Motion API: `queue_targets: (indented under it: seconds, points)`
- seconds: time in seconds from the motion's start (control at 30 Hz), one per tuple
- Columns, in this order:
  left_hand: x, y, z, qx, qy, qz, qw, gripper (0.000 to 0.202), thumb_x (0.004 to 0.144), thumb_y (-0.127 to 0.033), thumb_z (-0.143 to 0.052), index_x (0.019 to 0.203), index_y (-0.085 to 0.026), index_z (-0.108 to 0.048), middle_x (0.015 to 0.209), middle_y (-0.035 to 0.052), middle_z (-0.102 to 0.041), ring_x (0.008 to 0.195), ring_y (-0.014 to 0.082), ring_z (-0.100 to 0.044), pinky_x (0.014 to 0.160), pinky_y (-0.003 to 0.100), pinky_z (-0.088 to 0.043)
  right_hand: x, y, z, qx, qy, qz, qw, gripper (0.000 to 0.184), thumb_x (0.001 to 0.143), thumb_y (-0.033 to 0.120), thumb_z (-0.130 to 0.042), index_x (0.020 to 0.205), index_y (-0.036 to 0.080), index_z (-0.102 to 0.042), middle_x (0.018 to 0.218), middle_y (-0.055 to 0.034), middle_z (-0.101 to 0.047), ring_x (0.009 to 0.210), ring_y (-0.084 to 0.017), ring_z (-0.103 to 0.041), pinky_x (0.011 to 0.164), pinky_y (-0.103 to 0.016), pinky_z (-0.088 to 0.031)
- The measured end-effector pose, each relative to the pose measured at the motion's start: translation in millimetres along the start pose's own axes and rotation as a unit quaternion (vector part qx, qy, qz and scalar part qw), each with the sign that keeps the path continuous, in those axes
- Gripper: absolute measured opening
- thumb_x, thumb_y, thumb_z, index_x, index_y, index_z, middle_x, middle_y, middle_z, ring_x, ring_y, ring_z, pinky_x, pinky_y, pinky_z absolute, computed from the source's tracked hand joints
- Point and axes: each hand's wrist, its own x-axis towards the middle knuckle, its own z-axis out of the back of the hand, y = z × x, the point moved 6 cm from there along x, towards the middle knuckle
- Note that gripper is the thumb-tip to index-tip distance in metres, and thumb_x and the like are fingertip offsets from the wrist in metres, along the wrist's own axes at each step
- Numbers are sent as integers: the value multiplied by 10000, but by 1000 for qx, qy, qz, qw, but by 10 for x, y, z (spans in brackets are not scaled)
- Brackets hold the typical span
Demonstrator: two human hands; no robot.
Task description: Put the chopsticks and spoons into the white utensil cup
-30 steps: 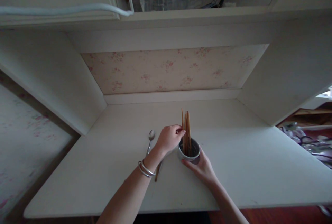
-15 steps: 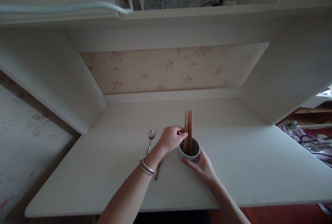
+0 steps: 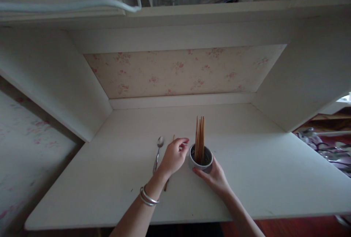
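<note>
My right hand [image 3: 214, 177] grips a small white cup [image 3: 196, 165] with a dark inside, low on its near right side. Several wooden chopsticks [image 3: 200, 136] stand upright in the cup, bunched together. Just left of the cup hovers my left hand [image 3: 174, 155], its fingers loosely curled and apart, with nothing seen in them. A metal spoon [image 3: 158, 150] lies on the table to the left of that hand. Partly hidden beneath the left hand and wrist is a thin wooden stick [image 3: 166, 186], probably a chopstick; its two ends show.
The white tabletop [image 3: 131, 127] has side panels at left and right and a flowered back wall [image 3: 164, 72]. Overhead runs a shelf [image 3: 208, 12] with plastic-wrapped goods. A white cable or tube [image 3: 68, 6] crosses the upper left.
My left hand has let go of the chopsticks and drawn back left, toward me. The right hand still holds the cup in nearly the same place.
</note>
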Motion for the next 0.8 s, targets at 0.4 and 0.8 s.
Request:
queue_targets:
  seconds: [0.4,0.8]
  points:
    - [-618,214,-572,-39,-15,-17,999,741,750,-123,-658,1437,-243,-406,1438,120,-510,1342,309,-460,1143,460,-373,10,-74,23,37,59,-31,997,714,720,425,-794,1336,236,-487,1260,-107,-660,1186,-337,-604,1015,-523,-478]
    - [-542,318,-659,-84,-17,18,996,777,675,-261,-796,1374,-287,-459,1348,85,-585,1258,308,-529,1107,428,-411,-457,559,487,-40,-172,102,979,403,833,372,-682,1205,294,-547,1072,-99,-660,982,-287,-642,859,-477,-545]
